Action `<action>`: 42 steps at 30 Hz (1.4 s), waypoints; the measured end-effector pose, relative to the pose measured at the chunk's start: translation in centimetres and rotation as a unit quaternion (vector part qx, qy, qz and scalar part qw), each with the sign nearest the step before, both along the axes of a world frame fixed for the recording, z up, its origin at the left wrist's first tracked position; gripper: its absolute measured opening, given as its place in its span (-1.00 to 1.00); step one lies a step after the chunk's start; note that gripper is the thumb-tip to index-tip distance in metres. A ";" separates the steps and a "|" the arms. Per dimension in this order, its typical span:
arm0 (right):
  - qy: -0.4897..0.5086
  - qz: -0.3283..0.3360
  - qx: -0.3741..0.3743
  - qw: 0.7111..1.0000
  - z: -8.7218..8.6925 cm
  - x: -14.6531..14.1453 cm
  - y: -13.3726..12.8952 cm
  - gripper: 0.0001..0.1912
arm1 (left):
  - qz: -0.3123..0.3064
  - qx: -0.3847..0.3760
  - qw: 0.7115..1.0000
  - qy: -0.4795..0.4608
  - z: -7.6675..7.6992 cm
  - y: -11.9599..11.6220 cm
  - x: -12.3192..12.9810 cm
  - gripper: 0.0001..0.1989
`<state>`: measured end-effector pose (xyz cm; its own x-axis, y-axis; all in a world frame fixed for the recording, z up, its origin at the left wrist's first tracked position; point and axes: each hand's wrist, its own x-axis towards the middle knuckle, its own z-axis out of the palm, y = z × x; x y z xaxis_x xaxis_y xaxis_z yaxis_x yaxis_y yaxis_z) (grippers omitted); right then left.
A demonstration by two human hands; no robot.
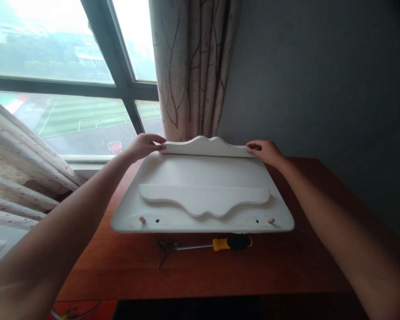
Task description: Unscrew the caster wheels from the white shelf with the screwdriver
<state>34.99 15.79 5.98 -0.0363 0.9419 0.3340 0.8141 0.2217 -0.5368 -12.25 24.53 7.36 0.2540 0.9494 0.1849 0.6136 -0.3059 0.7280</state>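
A white board [200, 171] with rounded corners lies on the wooden table. Along its far edge stands a white scalloped panel [205, 147], its wavy side up. My left hand [146, 146] pinches the panel's left end between thumb and fingers, and my right hand [265, 151] grips the right end the same way. A second scalloped panel [205, 199] rests flat on the board, wavy side toward me. Near the board's front corners a wooden dowel [142, 220] and another dowel [271, 221] stick up, each beside a dark hole.
On the reddish table [200, 275], in front of the board, lie a yellow and black screwdriver [231, 242] and some small dark metal pieces [165, 249]. Behind are a curtain [193, 66], a window [86, 115] and a grey wall [320, 80]. A cable [76, 313] shows below the table's front edge.
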 end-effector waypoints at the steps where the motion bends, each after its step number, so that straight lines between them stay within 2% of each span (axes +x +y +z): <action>1: 0.001 -0.001 0.000 1.000 -0.1 0.0 0.0 -0.77 | 0.001 -0.001 1.000 0.002 -0.1 0.1 0.0 -0.47; 24: -0.040 -0.016 0.020 0.999 -0.8 -0.1 0.0 -0.78 | -0.003 0.020 1.000 0.017 -1.0 0.2 -0.4 -0.42; 31: -0.059 -0.035 0.035 0.997 -1.7 -0.1 -0.2 -0.76 | 0.006 0.028 0.999 0.024 -1.0 -0.3 -0.1 -0.49; 42: -0.113 -0.072 0.046 0.990 -2.0 -1.0 -0.9 -0.76 | 0.010 0.043 0.999 0.028 -0.9 -0.4 0.0 -0.55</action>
